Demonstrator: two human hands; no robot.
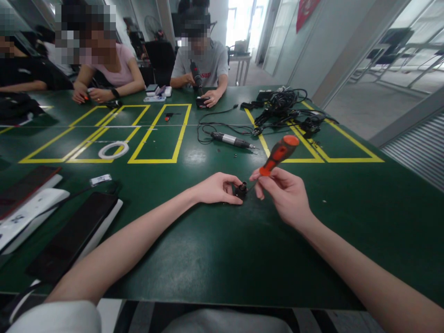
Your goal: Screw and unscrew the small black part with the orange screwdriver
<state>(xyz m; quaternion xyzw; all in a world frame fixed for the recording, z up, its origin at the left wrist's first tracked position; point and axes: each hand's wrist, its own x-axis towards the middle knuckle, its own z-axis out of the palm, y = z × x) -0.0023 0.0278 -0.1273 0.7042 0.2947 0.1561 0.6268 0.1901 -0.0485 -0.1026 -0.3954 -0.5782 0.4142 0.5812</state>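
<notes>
My left hand (222, 188) is closed around a small black part (240, 190) with a round, upright piece on top, held at the green tabletop. Between the fingers of my right hand (282, 192) is a screwdriver (280, 155) with an orange and dark grey handle. It slants, handle up to the right, and its thin shaft runs down toward the black part. Whether the tip touches the part I cannot tell. Beyond my hands lies an electric screwdriver (231, 139) with a silver band and a cord.
A tangle of black cables (286, 108) lies back right. Yellow tape (152, 162) marks rectangles on the table (208, 259); a white ring (114, 150) rests there. Phones and a power bank, including a black phone (74, 233), lie left. Co-workers sit opposite, one using a power screwdriver (196, 74).
</notes>
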